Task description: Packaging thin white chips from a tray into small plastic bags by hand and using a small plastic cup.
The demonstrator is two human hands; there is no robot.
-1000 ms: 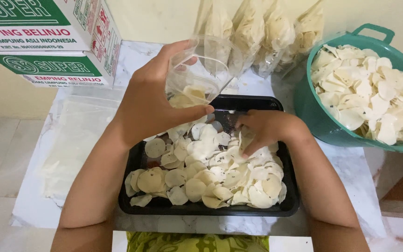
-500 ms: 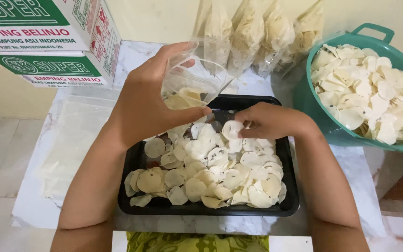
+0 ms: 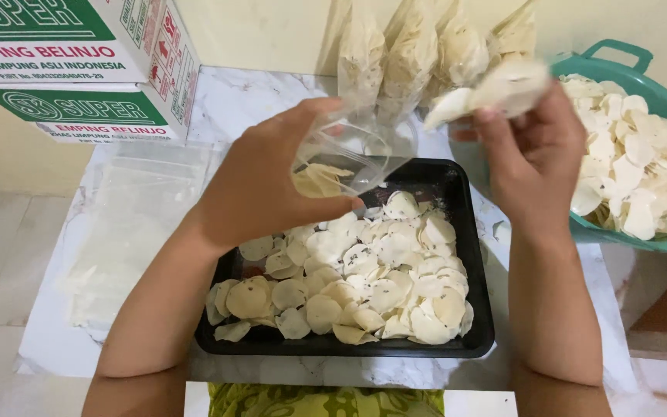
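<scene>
My left hand (image 3: 268, 181) holds a small clear plastic bag (image 3: 353, 158) open above the black tray (image 3: 476, 309); a few pale chips lie in the bag's bottom. My right hand (image 3: 534, 154) is raised to the right of the bag, gripping a stack of flat white chips (image 3: 496, 89) between thumb and fingers, blurred by motion. The tray below is heaped with thin round cream-coloured chips (image 3: 364, 278).
A teal colander basket (image 3: 658, 93) full of white chips stands at the right. Several filled clear bags (image 3: 418, 54) lean against the wall behind. Green-and-white cardboard boxes (image 3: 79, 69) sit at the back left, and a pile of empty plastic bags (image 3: 129, 224) lies left of the tray.
My right hand has lifted off the tray with a stack of chips and now sits level with the bag's mouth. The left hand has kept the bag in place.
</scene>
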